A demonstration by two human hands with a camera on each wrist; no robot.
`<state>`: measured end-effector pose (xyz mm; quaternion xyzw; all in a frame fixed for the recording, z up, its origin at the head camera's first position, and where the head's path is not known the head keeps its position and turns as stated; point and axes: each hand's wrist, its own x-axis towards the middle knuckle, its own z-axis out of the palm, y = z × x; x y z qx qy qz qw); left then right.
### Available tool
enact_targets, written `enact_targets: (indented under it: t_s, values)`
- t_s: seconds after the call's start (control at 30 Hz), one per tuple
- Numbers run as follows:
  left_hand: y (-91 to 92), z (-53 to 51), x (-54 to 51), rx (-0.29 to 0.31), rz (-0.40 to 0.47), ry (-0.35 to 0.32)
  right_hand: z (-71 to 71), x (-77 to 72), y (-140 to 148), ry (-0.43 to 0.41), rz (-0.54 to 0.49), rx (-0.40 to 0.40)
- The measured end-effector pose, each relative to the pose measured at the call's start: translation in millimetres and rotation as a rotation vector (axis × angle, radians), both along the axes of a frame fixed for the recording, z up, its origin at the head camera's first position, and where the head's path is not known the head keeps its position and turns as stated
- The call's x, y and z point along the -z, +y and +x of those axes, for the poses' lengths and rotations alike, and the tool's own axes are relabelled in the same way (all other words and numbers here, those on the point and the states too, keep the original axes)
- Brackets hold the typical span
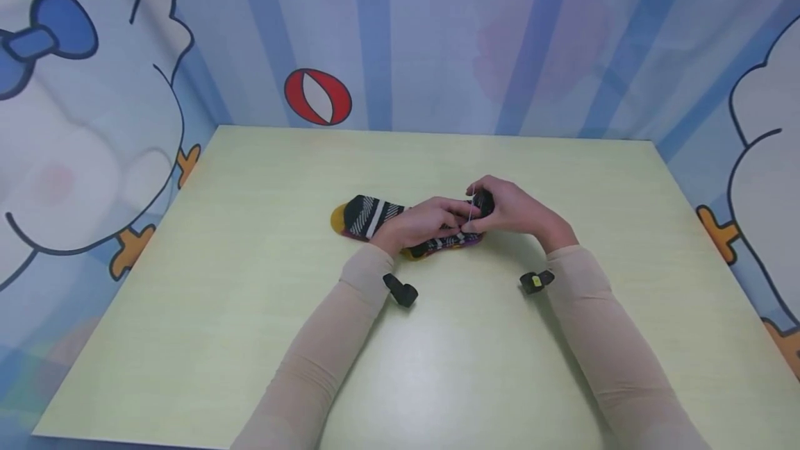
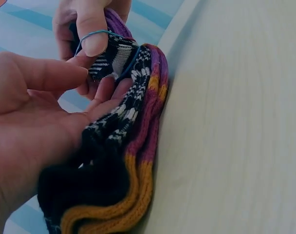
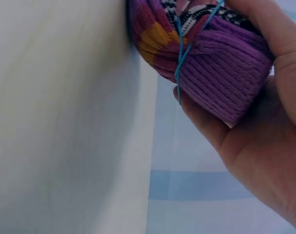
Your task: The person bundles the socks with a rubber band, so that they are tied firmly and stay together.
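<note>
A pair of patterned socks (image 1: 373, 215), black and white with mustard and purple parts, lies folded together on the table. My left hand (image 1: 428, 221) holds the socks around their middle, its fingers bent against the knit in the left wrist view. At the cuff end, my right hand (image 1: 515, 208) pinches a thin blue rubber band (image 3: 179, 61), which is looped around the socks. The band crosses over itself beside the purple ribbed cuff (image 3: 223, 73) in the right wrist view. That cuff sits between the right thumb and fingers.
The pale table (image 1: 206, 283) extends around the socks on every side. A blue striped curtain (image 1: 425, 40) with cartoon figures rises behind it and along both sides. Small black devices (image 1: 401, 291) are attached at both wrists.
</note>
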<state>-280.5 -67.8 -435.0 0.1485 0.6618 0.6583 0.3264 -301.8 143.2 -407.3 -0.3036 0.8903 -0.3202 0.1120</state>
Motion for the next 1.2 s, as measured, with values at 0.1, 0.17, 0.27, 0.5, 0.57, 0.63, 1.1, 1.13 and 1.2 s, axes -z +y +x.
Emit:
enact_targets:
  t_s: [0.1, 0.17, 0.27, 0.5, 0.57, 0.63, 1.1, 1.13, 1.2]
  values:
    - [0.8, 0.4, 0.4, -0.002, -0.013, 0.001, 0.1, -1.0, 1.6, -0.011, -0.002, -0.004]
    - [1.5, 0.0, 1.4, -0.013, -0.007, -0.007, -0.8, -0.1, 3.0, -0.015, -0.01, -0.009]
    - [2.4, -0.8, 3.0, -0.055, 0.013, -0.03, -3.2, 2.7, 6.3, -0.021, -0.019, -0.012]
    - [4.4, 0.4, 4.1, -0.114, 0.022, -0.011, -8.8, 7.5, 15.8, -0.033, -0.01, -0.044]
    - [5.1, 0.4, 4.7, -0.111, 0.019, -0.001, -9.9, 7.3, 18.9, -0.041, 0.008, -0.05]
    - [5.6, 0.9, 4.4, -0.105, 0.009, 0.014, -10.5, 7.0, 21.3, -0.063, 0.023, -0.052]
    - [12.9, 4.6, 4.2, -0.05, -0.097, 0.218, -15.1, 8.6, 29.0, -0.133, 0.09, 0.019]
    - [13.8, 5.7, 4.0, -0.06, -0.144, 0.277, -14.9, 9.0, 30.4, -0.129, 0.081, 0.02]
    - [15.1, 8.2, 4.1, -0.085, -0.253, 0.399, -14.0, 9.3, 33.5, -0.119, 0.068, 0.021]
